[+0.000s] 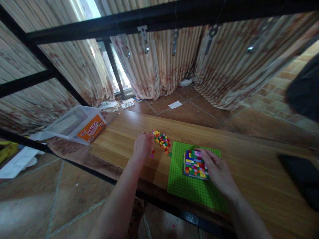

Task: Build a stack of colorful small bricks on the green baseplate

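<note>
A pile of small coloured toy bricks (161, 139) lies on the wooden table, and my left hand (144, 145) is just to its left with the fingers curled closed. Whatever the fingers may hold is hidden. Right of the pile is a green studded baseplate (178, 182). A square, multicoloured block of toy bricks (195, 164) stands on it, its top covered in small mixed pieces. Along the block's right side and upper right corner, my right hand (218, 169) grips it, partly covering that edge.
A clear plastic box (74, 124) with an orange label stands at the table's left end. Toward the right end lies a dark flat object (299, 176). A black metal bar (159, 21) with hanging clips crosses above. Papers (175, 104) lie on the tiled floor beyond.
</note>
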Available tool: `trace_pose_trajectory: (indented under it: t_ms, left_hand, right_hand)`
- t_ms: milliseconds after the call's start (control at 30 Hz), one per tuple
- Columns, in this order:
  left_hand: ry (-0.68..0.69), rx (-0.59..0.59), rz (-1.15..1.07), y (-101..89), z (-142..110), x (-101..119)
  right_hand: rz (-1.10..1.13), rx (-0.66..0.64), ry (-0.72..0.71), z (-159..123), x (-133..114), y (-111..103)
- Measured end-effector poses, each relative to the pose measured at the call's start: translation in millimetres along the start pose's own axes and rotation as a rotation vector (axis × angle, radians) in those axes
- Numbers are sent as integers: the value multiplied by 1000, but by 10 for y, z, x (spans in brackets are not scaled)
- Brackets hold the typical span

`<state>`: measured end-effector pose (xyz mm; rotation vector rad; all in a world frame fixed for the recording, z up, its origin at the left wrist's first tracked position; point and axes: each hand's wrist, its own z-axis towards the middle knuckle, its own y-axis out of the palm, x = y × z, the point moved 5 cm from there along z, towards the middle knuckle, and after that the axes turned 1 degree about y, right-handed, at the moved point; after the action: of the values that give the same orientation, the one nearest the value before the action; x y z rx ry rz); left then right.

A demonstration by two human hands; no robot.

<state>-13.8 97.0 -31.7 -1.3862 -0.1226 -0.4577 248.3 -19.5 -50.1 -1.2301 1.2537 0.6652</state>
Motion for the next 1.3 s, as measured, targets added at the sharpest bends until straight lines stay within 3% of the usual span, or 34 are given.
trace_pose_trajectory:
  t_ms: [300, 600, 800, 1300]
  left_hand:
    - [-34, -108, 123, 127, 66, 129]
    - [-39, -169, 112, 109, 36, 132]
    - [-65, -110, 91, 92, 49, 90]
    - [-57, -146, 115, 138, 72, 114]
  right_hand:
    - [-1, -5, 14, -6, -7, 9]
    - [-27, -22, 1, -12, -14, 3]
    - [-29, -12, -3, -3, -9, 5]
    - [-37, -35, -23, 8, 19, 9]
